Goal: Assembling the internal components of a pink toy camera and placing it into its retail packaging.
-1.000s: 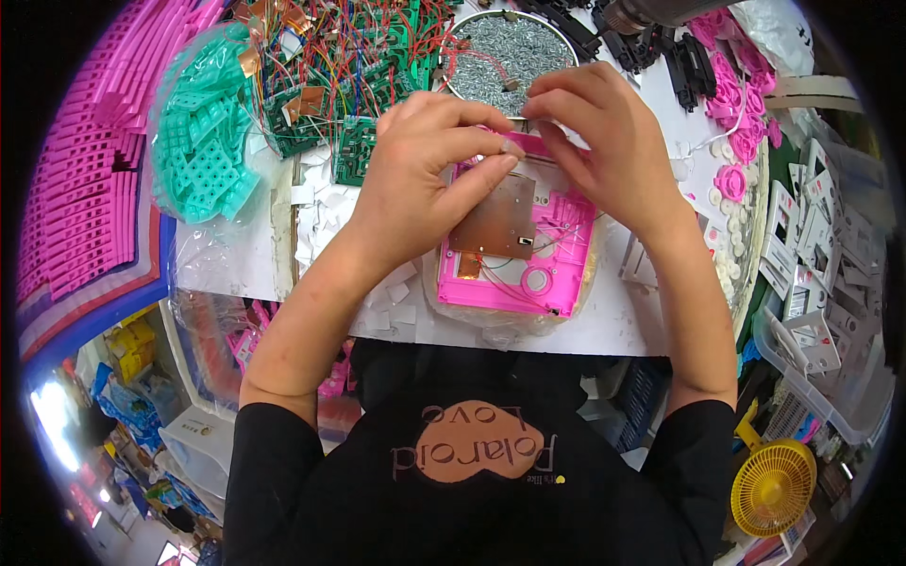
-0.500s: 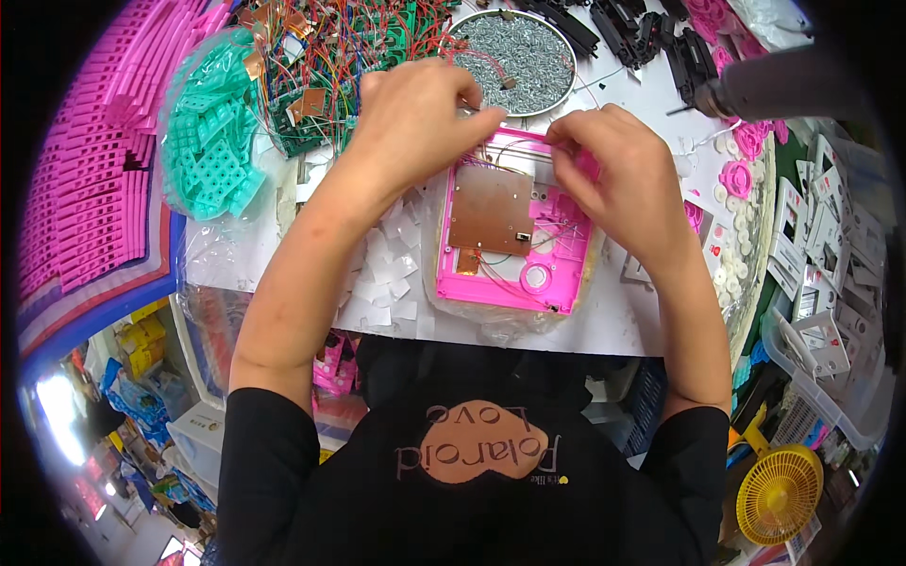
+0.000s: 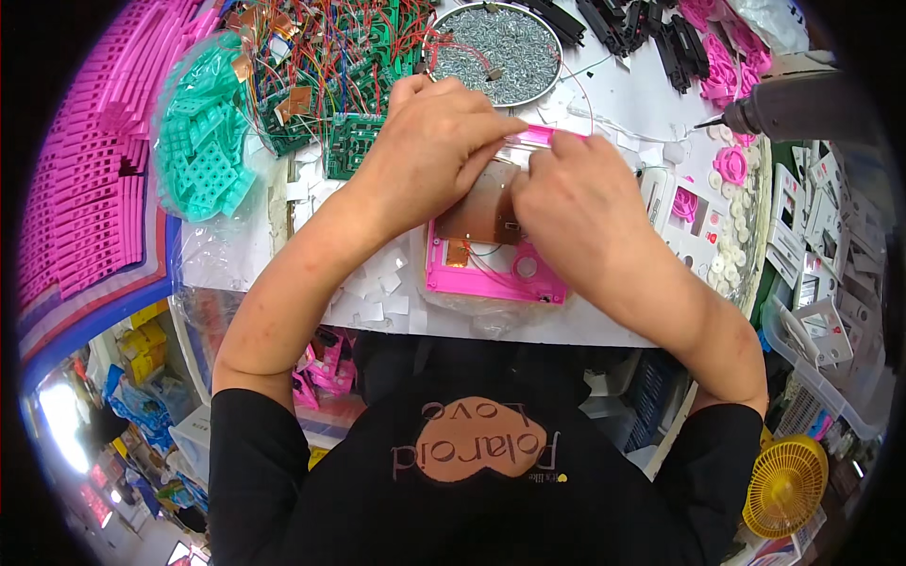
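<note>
A shallow pink plastic housing (image 3: pixel 491 284) lies open on the table in front of me, on clear plastic wrap. Inside it sits a brown circuit board (image 3: pixel 479 209) with thin wires and a small switch. Over the housing's far left corner is my left hand (image 3: pixel 436 141), its fingers closed and its fingertips by the far rim. My right hand (image 3: pixel 583 196) is curled over the housing's right half, knuckles up, covering the board's right edge. Its fingertips are hidden. Between the hands shows a thin silver rod (image 3: pixel 521 144) along the far side. What either hand pinches is hidden.
Behind stand a round tray of screws (image 3: pixel 500 57) and a heap of wired green boards (image 3: pixel 326 57). A bag of teal keypads (image 3: pixel 203 141) and stacked pink parts (image 3: pixel 90 179) lie left. An electric screwdriver (image 3: pixel 793 106) juts in at right, above white rings (image 3: pixel 731 250).
My right hand has moved left and nearer, from the housing's far right corner to over the board. My left hand has come slightly nearer and right. A green board left of it now shows.
</note>
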Tool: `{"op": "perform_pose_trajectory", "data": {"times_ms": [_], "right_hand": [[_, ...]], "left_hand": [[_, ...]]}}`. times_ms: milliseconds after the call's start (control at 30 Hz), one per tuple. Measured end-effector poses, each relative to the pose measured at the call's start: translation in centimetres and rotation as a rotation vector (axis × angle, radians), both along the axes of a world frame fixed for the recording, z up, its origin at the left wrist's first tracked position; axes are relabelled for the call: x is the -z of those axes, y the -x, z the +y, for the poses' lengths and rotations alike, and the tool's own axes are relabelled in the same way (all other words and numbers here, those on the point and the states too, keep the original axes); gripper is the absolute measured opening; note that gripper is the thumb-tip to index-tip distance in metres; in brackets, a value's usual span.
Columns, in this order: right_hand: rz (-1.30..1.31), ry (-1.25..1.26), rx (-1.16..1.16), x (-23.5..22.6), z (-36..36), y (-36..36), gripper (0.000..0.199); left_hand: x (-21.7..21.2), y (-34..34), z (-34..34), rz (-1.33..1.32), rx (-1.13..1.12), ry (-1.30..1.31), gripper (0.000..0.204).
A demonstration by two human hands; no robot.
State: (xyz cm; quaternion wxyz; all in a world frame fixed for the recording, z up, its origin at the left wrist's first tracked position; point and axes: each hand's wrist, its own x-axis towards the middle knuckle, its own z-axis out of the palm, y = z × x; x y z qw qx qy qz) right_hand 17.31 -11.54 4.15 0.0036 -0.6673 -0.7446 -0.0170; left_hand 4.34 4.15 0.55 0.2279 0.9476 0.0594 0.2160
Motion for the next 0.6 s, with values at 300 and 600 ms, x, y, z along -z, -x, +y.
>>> {"op": "perform_pose_trajectory", "data": {"times_ms": [300, 600], "right_hand": [[0.391, -0.211, 0.125, 1.2, -2.9, -0.5, 0.012], [0.559, -0.140, 0.293, 1.5, -3.8, 0.4, 0.009]], "left_hand": [[-0.4, -1.0, -1.0, 0.057, 0.094, -0.014, 0.005], [-1.6, -3.6, -0.9, 0.249, 0.353, -0.357, 0.008]]}}
